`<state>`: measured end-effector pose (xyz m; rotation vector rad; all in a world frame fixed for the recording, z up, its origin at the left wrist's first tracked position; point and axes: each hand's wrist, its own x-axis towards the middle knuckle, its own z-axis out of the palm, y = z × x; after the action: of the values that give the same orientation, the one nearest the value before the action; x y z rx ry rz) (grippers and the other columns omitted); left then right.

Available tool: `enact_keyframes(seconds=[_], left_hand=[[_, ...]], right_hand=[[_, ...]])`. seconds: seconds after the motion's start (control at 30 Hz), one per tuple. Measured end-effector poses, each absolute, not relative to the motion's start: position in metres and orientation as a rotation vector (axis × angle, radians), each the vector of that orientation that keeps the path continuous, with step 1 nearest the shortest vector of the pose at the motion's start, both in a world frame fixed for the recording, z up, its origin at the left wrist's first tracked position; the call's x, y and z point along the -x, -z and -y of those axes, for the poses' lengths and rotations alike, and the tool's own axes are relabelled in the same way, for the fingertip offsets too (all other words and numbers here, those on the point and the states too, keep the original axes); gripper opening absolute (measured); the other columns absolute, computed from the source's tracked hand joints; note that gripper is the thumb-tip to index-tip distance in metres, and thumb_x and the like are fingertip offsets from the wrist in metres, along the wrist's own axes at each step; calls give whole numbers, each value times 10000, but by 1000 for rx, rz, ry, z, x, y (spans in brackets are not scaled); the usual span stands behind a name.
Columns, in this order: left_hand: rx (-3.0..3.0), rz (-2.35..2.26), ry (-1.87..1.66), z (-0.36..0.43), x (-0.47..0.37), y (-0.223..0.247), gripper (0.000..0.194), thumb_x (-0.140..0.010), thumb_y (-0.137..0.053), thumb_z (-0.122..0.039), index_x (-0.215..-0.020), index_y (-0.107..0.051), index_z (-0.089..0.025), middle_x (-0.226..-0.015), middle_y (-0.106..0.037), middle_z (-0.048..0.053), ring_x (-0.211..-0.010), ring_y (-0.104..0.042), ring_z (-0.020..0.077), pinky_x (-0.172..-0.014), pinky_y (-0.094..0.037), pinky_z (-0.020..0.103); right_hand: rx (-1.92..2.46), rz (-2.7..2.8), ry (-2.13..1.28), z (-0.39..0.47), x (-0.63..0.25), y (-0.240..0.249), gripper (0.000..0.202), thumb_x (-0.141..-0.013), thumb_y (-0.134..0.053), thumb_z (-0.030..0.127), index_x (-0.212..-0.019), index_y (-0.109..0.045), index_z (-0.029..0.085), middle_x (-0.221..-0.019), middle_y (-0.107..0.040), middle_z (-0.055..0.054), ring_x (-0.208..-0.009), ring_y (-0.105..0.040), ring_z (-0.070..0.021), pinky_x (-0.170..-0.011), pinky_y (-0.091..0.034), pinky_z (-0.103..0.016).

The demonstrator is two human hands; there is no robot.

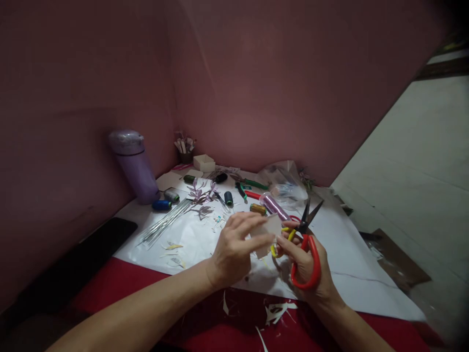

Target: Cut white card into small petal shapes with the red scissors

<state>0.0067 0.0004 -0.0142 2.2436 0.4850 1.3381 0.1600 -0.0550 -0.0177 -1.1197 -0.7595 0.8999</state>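
Note:
My left hand [236,247] has its fingers closed on a small pale piece of paper [271,226] above the white sheet. Just to the right, my right hand [311,264] holds scissors [315,269] with red handles, their dark blades spread apart and pointing up and away. Thin yellow pieces [277,251] show between the two hands, at my right fingertips. Behind the hands lie a pink tube [274,206] and a gold thread spool [258,209].
A purple bottle [137,173] stands at the left near the wall. Metal wires [164,226], a blue spool [161,205], green-handled pliers [256,184] and a plastic bag [287,181] lie on the white sheet [359,259]. Paper scraps [278,312] lie on the red surface at the front.

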Motion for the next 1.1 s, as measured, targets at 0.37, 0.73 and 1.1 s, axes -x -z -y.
enact_keyframes(seconds=[0.37,0.73,1.1], left_hand=[[-1340,-870,-966,-10,-19,3,101,-726,-586,-210,-663,-579,-132,-447,-507,-21,-361,-460,89,-341,-331,188],[-1321,-1126,-1006,-94,-28,-69,47,-765,-611,-98,-722,-599,-80,-481,-557,21,-469,-595,143,-490,-489,260],[-1306,-1646,-1109,-240,27,-82,343,-868,-528,-316,-1168,-520,-148,-1150,-551,96,-962,-574,209,-794,-498,407]], right_hand=[[1178,884,-804,53,-166,22,353,-675,-755,292,-949,-555,198,-685,-603,22,-552,-573,-121,-538,-476,-246],[1177,836,-787,54,-165,20,364,-658,-765,313,-945,-566,209,-662,-576,44,-533,-526,-108,-504,-443,-221],[1282,792,-725,50,-167,21,392,-613,-784,351,-903,-576,188,-648,-595,25,-531,-539,-120,-499,-470,-236]])
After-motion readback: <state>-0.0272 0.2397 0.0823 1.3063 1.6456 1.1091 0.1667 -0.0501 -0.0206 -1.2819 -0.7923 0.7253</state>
